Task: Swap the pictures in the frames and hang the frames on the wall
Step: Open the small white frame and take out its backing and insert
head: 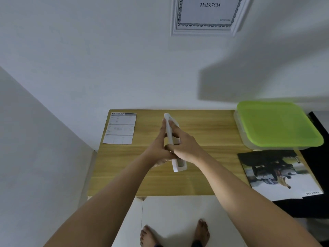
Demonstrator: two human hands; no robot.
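On the far right of the wooden counter (204, 132) stands a clear plastic box (239, 125) with a smooth green lid (277, 123); I cannot tell what is inside. Over the middle, a white frame (179, 165) is held edge-on. The left hand (160, 145) presses straight fingers flat against it and the right hand (185, 147) grips it. A glossy car photo (277, 173) lies near right, a printed sheet (121, 128) far left. A second white frame (203, 31) hangs on the wall.

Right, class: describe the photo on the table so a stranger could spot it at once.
Find the wooden table against the white wall. At its right end, nearer the person than the green-lidded container, lies the photo. It shows a dark vehicle, unlike the text-only specification sheet at the left.
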